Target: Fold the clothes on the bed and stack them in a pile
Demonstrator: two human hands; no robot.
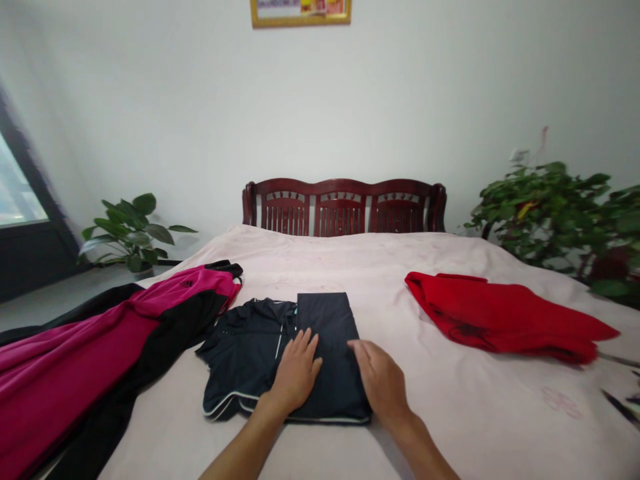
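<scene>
A dark navy garment (320, 320) with white piping lies partly folded on the pale pink bed sheet (350, 267) in front of me. My left hand (296, 371) rests flat on its middle, fingers stretched out. My right hand (381, 381) lies flat along the garment's right edge, fingers together and extended. Neither hand grips anything.
A magenta and black jacket (100, 333) is spread out at the left. A red garment (500, 319) lies at the right. A dark wooden headboard (344, 205) stands at the bed's far end. Potted plants stand at the left (131, 232) and right (560, 207).
</scene>
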